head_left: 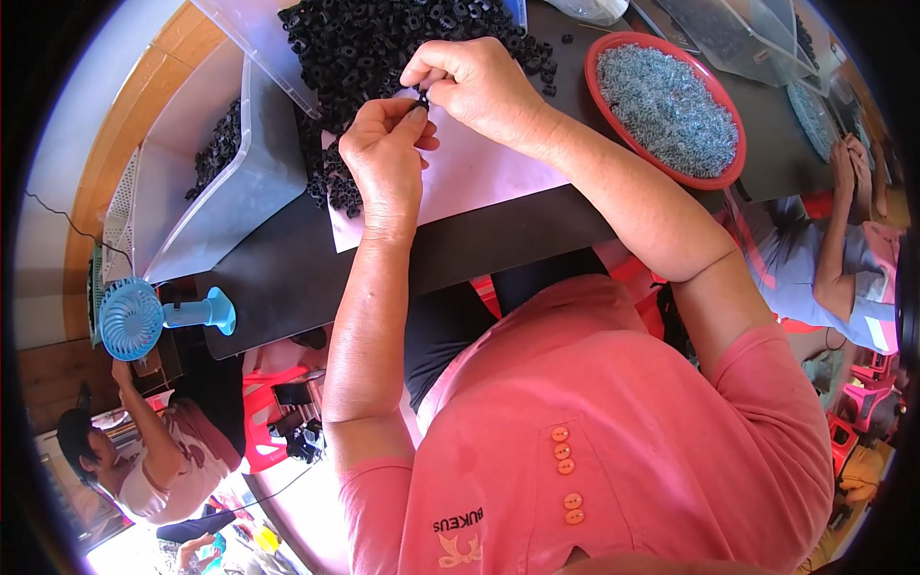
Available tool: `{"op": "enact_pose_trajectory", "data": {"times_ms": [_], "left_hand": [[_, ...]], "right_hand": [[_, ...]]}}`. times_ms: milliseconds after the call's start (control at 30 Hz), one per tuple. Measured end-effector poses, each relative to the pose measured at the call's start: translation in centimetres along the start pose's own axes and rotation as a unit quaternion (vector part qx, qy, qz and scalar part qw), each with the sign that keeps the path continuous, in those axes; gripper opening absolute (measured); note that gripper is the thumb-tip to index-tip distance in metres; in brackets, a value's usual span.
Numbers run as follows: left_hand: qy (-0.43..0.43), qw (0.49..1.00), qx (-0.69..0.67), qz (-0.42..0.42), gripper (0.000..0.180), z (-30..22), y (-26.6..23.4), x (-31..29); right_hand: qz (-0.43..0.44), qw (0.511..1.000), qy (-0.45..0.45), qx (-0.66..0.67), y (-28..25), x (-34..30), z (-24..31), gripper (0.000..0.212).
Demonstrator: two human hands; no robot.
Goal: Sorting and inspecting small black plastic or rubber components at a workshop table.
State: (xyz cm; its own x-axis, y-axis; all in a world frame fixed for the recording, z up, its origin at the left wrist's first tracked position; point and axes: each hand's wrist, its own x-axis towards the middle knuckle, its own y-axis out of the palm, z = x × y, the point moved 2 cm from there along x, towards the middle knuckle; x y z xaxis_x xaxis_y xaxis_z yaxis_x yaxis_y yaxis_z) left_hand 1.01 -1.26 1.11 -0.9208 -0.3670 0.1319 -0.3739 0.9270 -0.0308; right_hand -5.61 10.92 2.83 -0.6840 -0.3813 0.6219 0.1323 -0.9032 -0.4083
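Note:
Both my hands meet over the near edge of a large heap of small black plastic parts (383, 43). In my left hand (381, 144) a small black plastic part (420, 103) is pinched between thumb and fingers. My right hand (484, 86) is closed just above it, thumb and forefinger pressed together at the part; whatever they hold is too small to make out. Under my hands lies a pale pink sheet (489, 168) on the dark table (460, 244). To the right stands a red oval tray (740, 144) full of small silvery-blue metal pieces (661, 105), which look like springs.
At the left, a clear plastic bin (244, 182) tilts with black parts inside. A small blue fan (134, 316) stands at the table's left corner. Another clear bin (733, 43) is at the far right. Co-workers sit left (163, 460) and right (815, 259).

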Motion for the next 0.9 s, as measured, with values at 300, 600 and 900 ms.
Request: {"op": "enact_pose_trajectory", "data": {"times_ms": [300, 600, 900], "left_hand": [[0.003, 1.0, -0.022, -0.012, 0.006, 1.1, 0.6, 0.0], [0.018, 0.997, -0.038, -0.064, 0.007, 1.9, 0.1, 0.4], [-0.03, 0.984, -0.172, -0.028, 0.011, 0.7, -0.8, 0.7]], "right_hand": [[0.009, 0.993, -0.062, -0.097, 0.3, -0.6, 0.5, 0.026], [-0.065, 0.976, -0.186, -0.095, 2.1, -1.0, 0.6, 0.03], [-0.038, 0.996, -0.075, -0.032, 1.7, -1.2, 0.9, 0.057]]}}
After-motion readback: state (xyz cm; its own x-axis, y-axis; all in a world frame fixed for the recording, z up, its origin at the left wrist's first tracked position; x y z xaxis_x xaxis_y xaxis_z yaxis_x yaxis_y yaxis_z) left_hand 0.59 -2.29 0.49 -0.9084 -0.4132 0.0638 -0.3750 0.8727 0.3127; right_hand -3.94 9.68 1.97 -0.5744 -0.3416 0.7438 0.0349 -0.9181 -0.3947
